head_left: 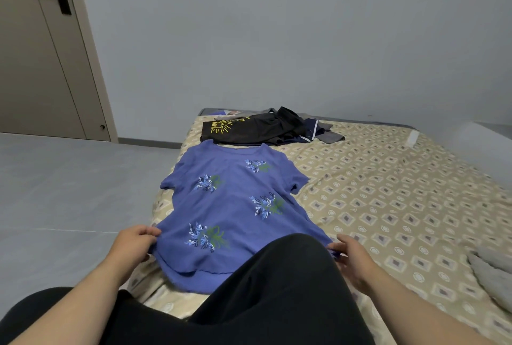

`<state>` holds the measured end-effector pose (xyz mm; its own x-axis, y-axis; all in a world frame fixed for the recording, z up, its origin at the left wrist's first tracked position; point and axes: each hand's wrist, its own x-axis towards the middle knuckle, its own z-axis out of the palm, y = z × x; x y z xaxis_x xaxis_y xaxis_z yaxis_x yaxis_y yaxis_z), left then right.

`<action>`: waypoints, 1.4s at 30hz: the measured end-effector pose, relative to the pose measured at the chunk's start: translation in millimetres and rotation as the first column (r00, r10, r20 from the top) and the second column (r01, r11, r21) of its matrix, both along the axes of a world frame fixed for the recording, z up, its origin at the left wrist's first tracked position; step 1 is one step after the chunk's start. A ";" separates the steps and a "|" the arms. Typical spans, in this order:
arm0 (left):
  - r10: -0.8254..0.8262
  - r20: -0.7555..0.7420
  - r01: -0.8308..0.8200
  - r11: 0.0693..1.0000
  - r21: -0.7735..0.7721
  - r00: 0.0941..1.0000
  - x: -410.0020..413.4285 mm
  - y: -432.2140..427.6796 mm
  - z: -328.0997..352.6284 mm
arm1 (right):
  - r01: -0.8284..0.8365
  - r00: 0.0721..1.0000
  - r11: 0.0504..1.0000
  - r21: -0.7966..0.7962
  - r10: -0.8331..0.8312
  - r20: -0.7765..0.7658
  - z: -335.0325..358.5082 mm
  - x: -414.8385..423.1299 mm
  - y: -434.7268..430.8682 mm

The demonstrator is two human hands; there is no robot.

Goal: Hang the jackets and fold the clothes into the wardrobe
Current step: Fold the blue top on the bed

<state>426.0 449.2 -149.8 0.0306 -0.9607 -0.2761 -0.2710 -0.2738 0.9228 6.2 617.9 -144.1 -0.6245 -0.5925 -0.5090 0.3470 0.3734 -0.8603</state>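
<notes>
Head view: blue floral shirt (230, 206) lies flat, face up, on the patterned bed (388, 192), collar pointing away. Pile of dark clothes (263, 129) just past the collar; grey cloth (493, 272) at the bed's right edge; door (36, 67) far left. Person's black-clad knee (291, 275) covers the shirt's lower right hem. Left hand (133, 245) pinches the left hem corner, fingers curled on the fabric. Right hand (354, 261) pinches the right hem corner, beside the knee.

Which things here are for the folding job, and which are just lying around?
For the job:
blue shirt, gripped at its hem by left hand and right hand
dark clothes pile

Just lying about:
white object on the bed
door
</notes>
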 end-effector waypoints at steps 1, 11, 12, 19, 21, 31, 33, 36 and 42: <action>-0.012 -0.032 0.010 0.999 -0.040 0.999 -1.2 2.0 4.8 | -0.061 0.986 0.996 0.058 0.069 -0.152 -3.5 -4.6 -1.9; -0.004 0.367 0.092 0.971 -0.221 0.930 16.0 -8.4 -1.9 | -0.100 0.673 0.980 0.172 0.194 -0.714 1.0 -16.9 4.1; -0.035 0.450 0.140 0.969 -0.202 0.892 17.4 -7.4 -2.5 | -0.109 0.679 0.979 0.170 0.199 -0.707 0.0 -17.7 6.1; -0.356 0.698 0.293 0.932 0.215 0.621 20.1 -3.0 -3.5 | -0.155 0.642 0.930 0.333 0.351 -0.682 -18.8 -27.3 15.0; -0.406 0.711 0.301 0.912 0.278 0.574 15.8 3.1 -3.0 | -0.209 0.624 0.841 0.499 0.507 -0.594 -28.0 -30.4 20.8; -0.387 0.681 0.333 0.918 0.217 0.621 3.3 -6.3 -7.9 | -0.261 0.531 0.788 0.558 0.600 -0.598 -9.7 -28.2 -20.8; -0.356 0.633 0.339 0.928 0.154 0.687 -3.1 -9.1 -11.4 | -0.315 0.462 0.793 0.522 0.609 -0.645 1.2 -18.5 -42.8; -0.364 0.591 0.360 0.924 0.130 0.720 -12.0 -13.3 -15.0 | -0.403 0.354 0.754 0.518 0.651 -0.672 13.8 1.2 -81.0; -0.335 0.530 0.308 0.941 0.142 0.779 -22.7 -32.5 -32.7 | -0.549 0.128 0.593 0.589 0.756 -0.642 15.4 55.9 -155.8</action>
<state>403.3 416.7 -182.5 -0.1216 -0.9286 -0.3506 -0.7994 -0.1177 0.5891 62.1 462.1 -128.7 -0.1750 -0.9646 -0.1975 -0.8712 0.2452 -0.4254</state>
